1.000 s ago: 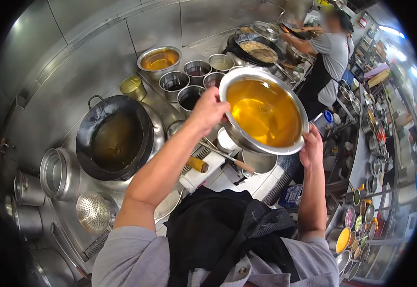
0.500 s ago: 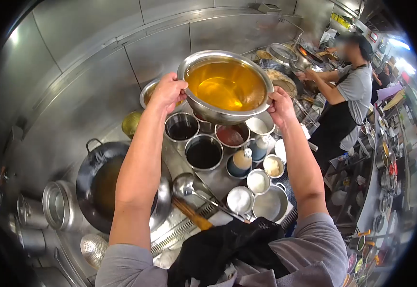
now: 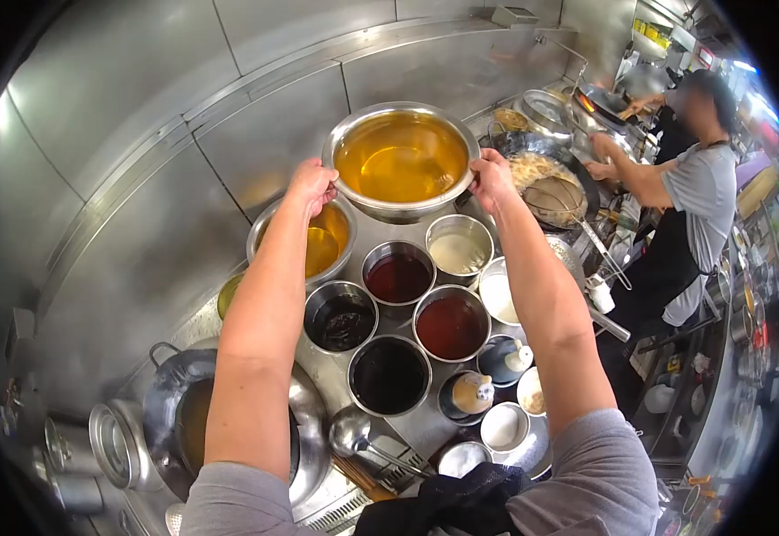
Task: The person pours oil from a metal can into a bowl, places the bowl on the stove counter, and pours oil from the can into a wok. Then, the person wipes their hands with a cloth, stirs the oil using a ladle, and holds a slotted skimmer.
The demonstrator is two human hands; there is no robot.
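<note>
A wide steel bowl of clear yellow oil (image 3: 400, 161) is held out at arm's length, level, between my hands. My left hand (image 3: 314, 185) grips its left rim and my right hand (image 3: 494, 177) its right rim, both with fingers closed. Behind my left forearm stands a second bowl of yellow oil (image 3: 325, 241), partly hidden. Just below the held bowl are steel pots: one with dark red liquid (image 3: 399, 272), one with pale liquid (image 3: 460, 246), one with red-brown sauce (image 3: 452, 322) and two with black liquid (image 3: 389, 375).
A dark wok (image 3: 194, 420) sits lower left, with a ladle (image 3: 351, 432) beside it. Squeeze bottles (image 3: 471, 393) and small seasoning pots (image 3: 505, 427) stand lower right. On the right, a co-worker (image 3: 702, 188) works by a frying wok (image 3: 546, 179) with a strainer (image 3: 554, 198).
The oil bowl has moved farther forward over the back of the counter, and sits more level. My view has shifted, showing more of the sauce pots and the second oil bowl.
</note>
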